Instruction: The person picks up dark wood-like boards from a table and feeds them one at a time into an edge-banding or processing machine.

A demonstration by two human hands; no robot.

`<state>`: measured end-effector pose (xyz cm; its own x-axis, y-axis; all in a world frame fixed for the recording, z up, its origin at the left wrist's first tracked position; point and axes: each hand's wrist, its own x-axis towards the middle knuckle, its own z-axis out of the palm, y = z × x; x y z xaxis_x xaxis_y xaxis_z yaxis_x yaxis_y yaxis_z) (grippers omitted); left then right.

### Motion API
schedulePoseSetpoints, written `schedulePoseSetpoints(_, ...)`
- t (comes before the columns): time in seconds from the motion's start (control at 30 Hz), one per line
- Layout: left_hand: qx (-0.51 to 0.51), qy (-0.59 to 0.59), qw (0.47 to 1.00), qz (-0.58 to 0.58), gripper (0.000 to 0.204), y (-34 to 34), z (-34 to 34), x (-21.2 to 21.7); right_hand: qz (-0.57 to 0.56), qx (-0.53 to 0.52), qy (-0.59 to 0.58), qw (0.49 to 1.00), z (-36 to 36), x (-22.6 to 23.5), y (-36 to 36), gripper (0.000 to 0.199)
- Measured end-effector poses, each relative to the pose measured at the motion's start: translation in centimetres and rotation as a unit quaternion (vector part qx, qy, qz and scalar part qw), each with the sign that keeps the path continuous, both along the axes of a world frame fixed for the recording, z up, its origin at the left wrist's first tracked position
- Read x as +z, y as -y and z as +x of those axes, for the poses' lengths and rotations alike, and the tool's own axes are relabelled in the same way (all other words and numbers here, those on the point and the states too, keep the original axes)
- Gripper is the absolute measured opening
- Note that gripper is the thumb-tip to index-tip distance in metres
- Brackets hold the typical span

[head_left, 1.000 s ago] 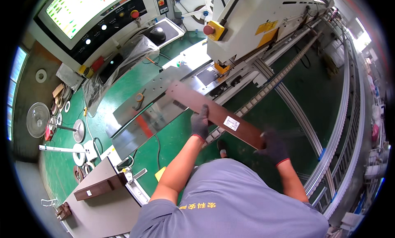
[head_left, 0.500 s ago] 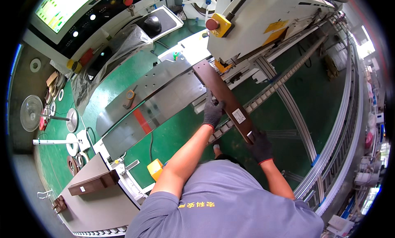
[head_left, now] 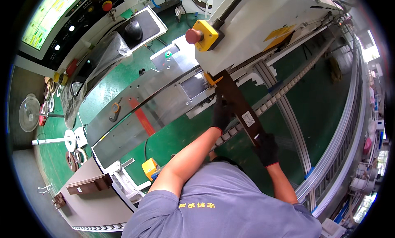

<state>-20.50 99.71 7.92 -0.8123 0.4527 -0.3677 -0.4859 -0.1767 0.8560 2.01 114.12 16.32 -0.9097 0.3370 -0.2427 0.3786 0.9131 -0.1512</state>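
A long dark brown board (head_left: pixel 238 102) with a white label slants from the machine toward my right side. My left hand (head_left: pixel 222 111), in a dark glove with a red cuff, is closed on its left edge near the middle. The near end is gripped by my right hand (head_left: pixel 267 149), gloved the same way; a small white patch shows beside its thumb. At the far end, the board lies against an orange pointed part (head_left: pixel 213 79) under the white machine housing (head_left: pixel 259 28). Left of it stretches a metal work table (head_left: pixel 164 102) with a red stripe.
A yellow box with a red emergency button (head_left: pixel 201 35) juts from the housing. A roller conveyor (head_left: pixel 269 102) and aluminium rails run on the right. Tape (head_left: pixel 115 108) lies on the metal table. More brown boards (head_left: pixel 89 184) rest on a grey table at lower left; a control screen (head_left: pixel 49 18) stands upper left.
Both hands have shifted the board slightly right, and its far end now sits beneath the machine housing by the orange part. The head view has moved closer to the machine.
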Motion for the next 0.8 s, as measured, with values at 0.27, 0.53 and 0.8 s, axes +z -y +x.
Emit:
schedulePoseSetpoints(0.27,-0.007,-0.074,0.997,0.007,0.099,-10.2,-1.7,-1.3,0.074,-0.020,0.058,0.995,-1.9,-0.3,-8.6,0.068)
schedulePoseSetpoints(0.53,0.012,-0.447,0.881,-0.152,0.046,-1.7,-6.3,5.6,0.221,0.017,0.091,0.971,-3.1,-3.4,-14.0,0.088)
schedulePoseSetpoints(0.8,0.590,-0.271,0.542,-0.533,0.046,49.3,2.7,2.6,-0.107,0.060,-0.184,0.975,-0.9,-7.2,-0.1,0.061)
